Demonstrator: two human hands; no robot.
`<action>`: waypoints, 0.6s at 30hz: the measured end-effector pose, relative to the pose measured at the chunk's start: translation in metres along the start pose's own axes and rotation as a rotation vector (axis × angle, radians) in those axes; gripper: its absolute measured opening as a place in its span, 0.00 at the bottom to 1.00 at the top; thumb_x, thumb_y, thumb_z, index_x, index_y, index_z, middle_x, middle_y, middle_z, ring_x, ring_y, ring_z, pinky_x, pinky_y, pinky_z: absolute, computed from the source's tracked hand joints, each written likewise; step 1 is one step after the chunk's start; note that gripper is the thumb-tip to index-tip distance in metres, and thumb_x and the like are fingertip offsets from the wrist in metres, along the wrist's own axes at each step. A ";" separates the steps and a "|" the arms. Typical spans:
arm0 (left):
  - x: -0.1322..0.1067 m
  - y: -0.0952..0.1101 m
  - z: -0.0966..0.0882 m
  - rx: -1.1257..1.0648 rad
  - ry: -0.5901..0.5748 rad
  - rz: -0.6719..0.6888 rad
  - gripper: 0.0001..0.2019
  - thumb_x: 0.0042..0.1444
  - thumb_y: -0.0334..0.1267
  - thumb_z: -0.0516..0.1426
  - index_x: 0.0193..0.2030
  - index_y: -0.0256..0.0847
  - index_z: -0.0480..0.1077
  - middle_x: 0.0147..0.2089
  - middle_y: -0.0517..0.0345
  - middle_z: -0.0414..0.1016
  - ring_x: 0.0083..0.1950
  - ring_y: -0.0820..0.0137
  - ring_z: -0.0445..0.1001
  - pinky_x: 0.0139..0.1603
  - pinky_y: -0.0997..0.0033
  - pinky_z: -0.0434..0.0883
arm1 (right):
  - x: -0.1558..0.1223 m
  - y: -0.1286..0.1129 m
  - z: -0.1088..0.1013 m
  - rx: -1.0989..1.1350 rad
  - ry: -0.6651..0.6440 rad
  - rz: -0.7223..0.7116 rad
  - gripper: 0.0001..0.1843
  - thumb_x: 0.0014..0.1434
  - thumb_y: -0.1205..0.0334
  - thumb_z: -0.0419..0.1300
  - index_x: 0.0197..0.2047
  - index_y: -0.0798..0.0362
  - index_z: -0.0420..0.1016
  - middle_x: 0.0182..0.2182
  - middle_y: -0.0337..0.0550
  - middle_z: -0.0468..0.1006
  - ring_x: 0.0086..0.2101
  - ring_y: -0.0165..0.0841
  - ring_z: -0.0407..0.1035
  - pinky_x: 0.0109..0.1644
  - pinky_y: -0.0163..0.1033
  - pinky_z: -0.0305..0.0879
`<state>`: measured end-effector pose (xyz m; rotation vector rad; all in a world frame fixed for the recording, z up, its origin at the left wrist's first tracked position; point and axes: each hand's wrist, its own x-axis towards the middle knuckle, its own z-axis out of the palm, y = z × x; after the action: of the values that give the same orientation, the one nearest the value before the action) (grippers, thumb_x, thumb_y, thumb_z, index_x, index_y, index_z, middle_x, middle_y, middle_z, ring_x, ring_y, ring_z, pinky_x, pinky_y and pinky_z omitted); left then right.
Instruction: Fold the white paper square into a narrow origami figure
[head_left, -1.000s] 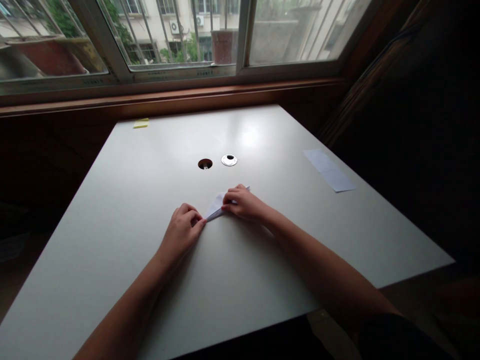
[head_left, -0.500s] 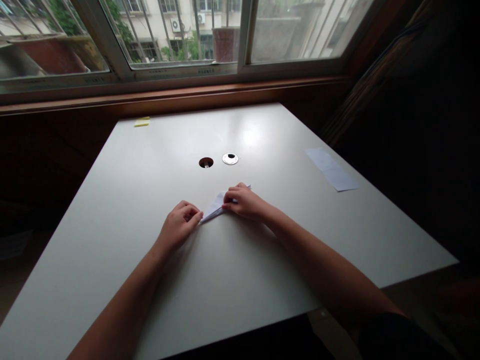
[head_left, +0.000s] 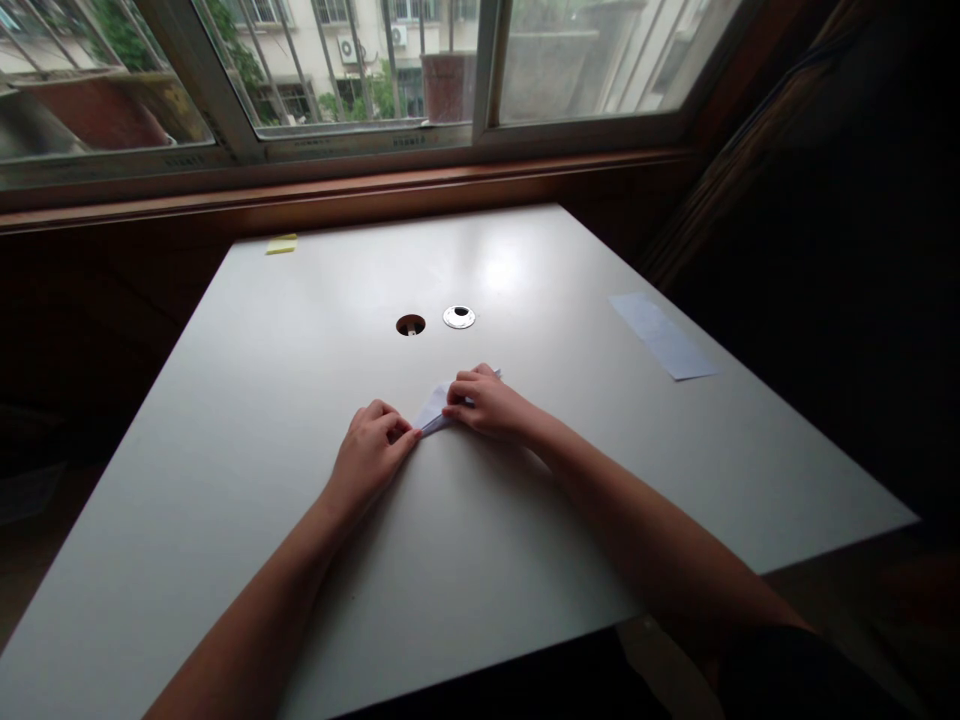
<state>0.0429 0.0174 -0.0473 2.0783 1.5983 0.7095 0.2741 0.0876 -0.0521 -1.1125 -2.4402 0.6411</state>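
Observation:
A folded white sheet of paper (head_left: 433,407), narrowing to a point on its left, lies on the white table (head_left: 480,560) between my two hands. My left hand (head_left: 377,440) pinches the pointed left end with thumb and fingers. Curled over the right part of the paper, my right hand (head_left: 482,400) grips it and covers much of it. A small tip of the paper shows beyond the right hand's knuckles.
A loose paper strip (head_left: 661,337) lies near the table's right edge. Beyond my hands are a round cable hole (head_left: 410,325) and its metal cover (head_left: 459,317). Yellow sticky notes (head_left: 282,244) sit at the far left corner, below the window (head_left: 360,70).
My left hand has slid a little to the right along the paper, covering more of its pointed end. My right hand has stayed in place on the paper.

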 end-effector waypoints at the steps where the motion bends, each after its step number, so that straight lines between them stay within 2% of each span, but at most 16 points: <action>1: 0.001 0.000 0.000 -0.003 -0.008 -0.007 0.10 0.59 0.43 0.58 0.31 0.41 0.74 0.39 0.56 0.70 0.45 0.63 0.70 0.50 0.61 0.67 | 0.000 0.001 0.000 -0.006 0.004 0.016 0.07 0.61 0.57 0.63 0.35 0.51 0.77 0.38 0.45 0.74 0.43 0.39 0.60 0.51 0.46 0.57; 6: 0.002 0.000 0.000 -0.005 -0.017 -0.027 0.09 0.59 0.42 0.58 0.30 0.41 0.72 0.39 0.55 0.70 0.44 0.63 0.70 0.49 0.62 0.68 | 0.000 0.001 0.001 -0.017 0.015 0.082 0.07 0.60 0.57 0.63 0.36 0.50 0.76 0.44 0.47 0.70 0.46 0.42 0.57 0.52 0.49 0.59; 12: 0.002 0.001 -0.002 0.008 -0.027 0.015 0.08 0.59 0.40 0.56 0.31 0.41 0.69 0.37 0.56 0.71 0.43 0.64 0.69 0.46 0.63 0.67 | 0.000 -0.005 -0.002 -0.003 0.015 0.083 0.07 0.59 0.58 0.64 0.34 0.51 0.74 0.47 0.46 0.68 0.48 0.41 0.58 0.54 0.49 0.60; 15: 0.000 0.000 -0.002 -0.013 -0.022 0.011 0.06 0.59 0.40 0.56 0.33 0.42 0.69 0.36 0.56 0.72 0.41 0.64 0.70 0.44 0.64 0.68 | 0.000 -0.005 -0.003 -0.001 0.002 0.076 0.06 0.59 0.58 0.64 0.35 0.52 0.74 0.47 0.46 0.68 0.47 0.41 0.59 0.54 0.49 0.60; 18: -0.001 -0.003 -0.002 -0.049 -0.021 -0.014 0.05 0.59 0.39 0.56 0.40 0.42 0.71 0.39 0.56 0.73 0.41 0.64 0.71 0.43 0.64 0.68 | 0.001 -0.005 -0.003 0.005 -0.004 0.066 0.07 0.60 0.58 0.64 0.34 0.51 0.74 0.47 0.47 0.68 0.47 0.41 0.59 0.54 0.50 0.60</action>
<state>0.0394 0.0170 -0.0474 2.0315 1.5676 0.7127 0.2724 0.0864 -0.0470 -1.1949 -2.4126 0.6706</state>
